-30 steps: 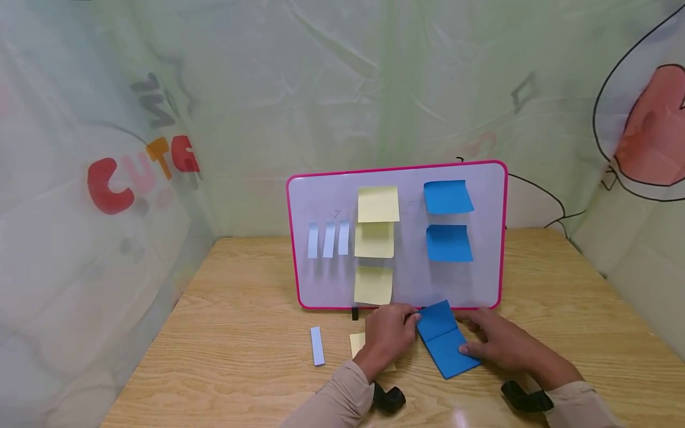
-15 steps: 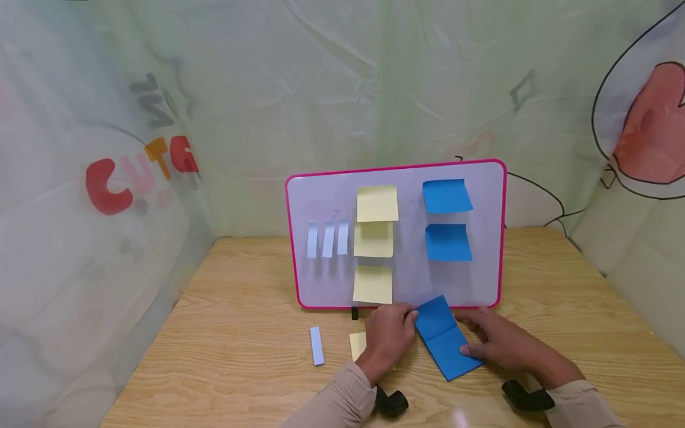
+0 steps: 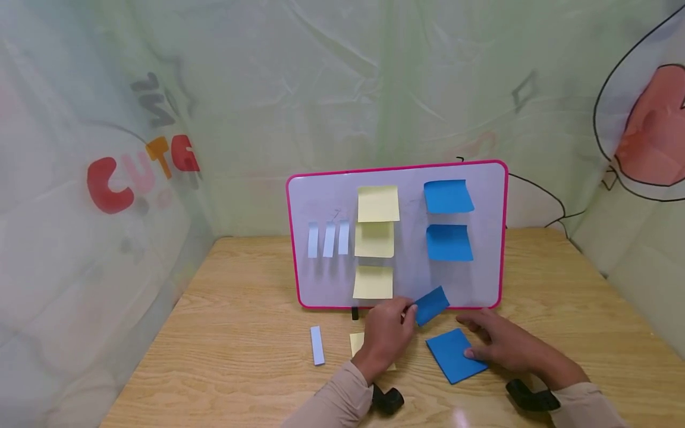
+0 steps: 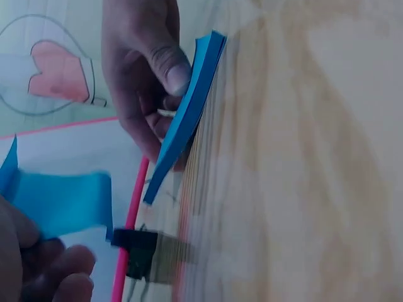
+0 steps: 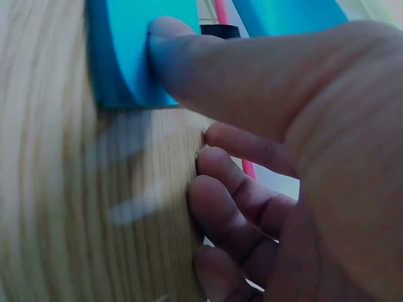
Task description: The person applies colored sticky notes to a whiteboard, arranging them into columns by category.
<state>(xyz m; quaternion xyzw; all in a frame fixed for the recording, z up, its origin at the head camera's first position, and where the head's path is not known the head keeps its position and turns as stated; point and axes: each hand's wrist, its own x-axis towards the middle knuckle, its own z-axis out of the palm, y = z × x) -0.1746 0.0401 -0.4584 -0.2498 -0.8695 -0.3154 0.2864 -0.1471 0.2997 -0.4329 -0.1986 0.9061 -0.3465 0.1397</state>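
Note:
My left hand (image 3: 386,333) pinches a blue sticky note (image 3: 432,306) by its left side, low in front of the whiteboard (image 3: 484,279). In the left wrist view the held note (image 4: 60,198) bends, separate from the pad. The blue sticky note pad (image 3: 452,355) lies on the table. My right hand (image 3: 505,343) is at the pad's right side. The right wrist view shows its thumb (image 5: 182,60) pressing on top of the pad (image 5: 129,69), while the other fingers lie apart from it, loosely bent near the table.
Two blue notes (image 3: 448,242), several yellow notes (image 3: 377,204) and several narrow pale blue strips (image 3: 329,240) hang on the pink-edged board. A pale blue strip pad (image 3: 317,346) and a partly hidden yellow pad (image 3: 357,343) lie on the wooden table (image 3: 225,333).
The top blue note has come off the pad, and my left hand now holds it apart, tilted up. The pad has shifted slightly toward me under my right thumb.

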